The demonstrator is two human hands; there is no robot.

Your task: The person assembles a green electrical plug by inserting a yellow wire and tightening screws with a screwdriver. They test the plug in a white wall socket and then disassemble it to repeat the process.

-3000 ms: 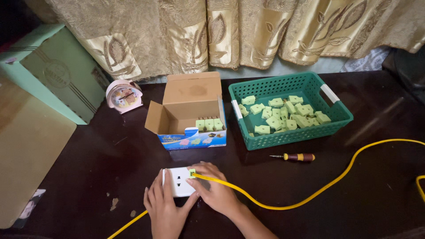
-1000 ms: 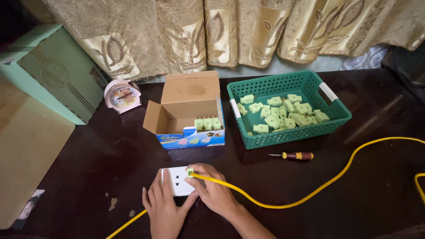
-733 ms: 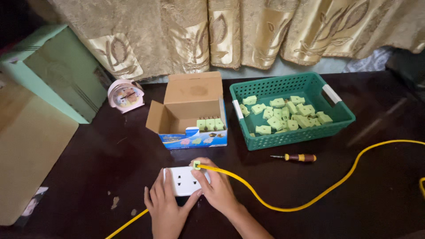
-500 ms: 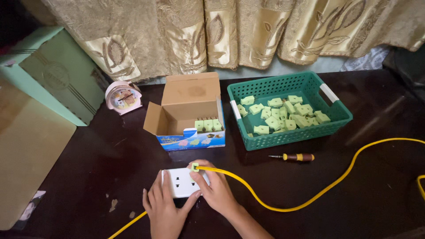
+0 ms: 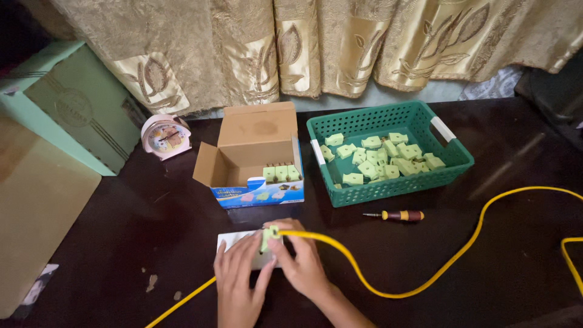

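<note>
Plug point(image 5: 269, 235), small, pale green, hard plastic, pinched in the fingers of the right hand point(image 5: 302, 262) over a white socket plate point(image 5: 238, 243) at the near edge of the desk point(image 5: 121, 243). Light and rigid, likely a little slick; best gripped by its flat sides, not by the cord. Yellow cable point(image 5: 437, 276) stiff but springy, looping away right and tugging sideways. Left hand point(image 5: 237, 285) spread flat, fingers apart, pressing the plate down; plate mostly hidden, perhaps smooth glossy plastic. Beyond: open cardboard box point(image 5: 252, 155) with a row of green plugs, green lattice basket point(image 5: 388, 152) heaped with more, small screwdriver point(image 5: 396, 215), round pink clock point(image 5: 164, 136), brocade curtain point(image 5: 303, 42).
</note>
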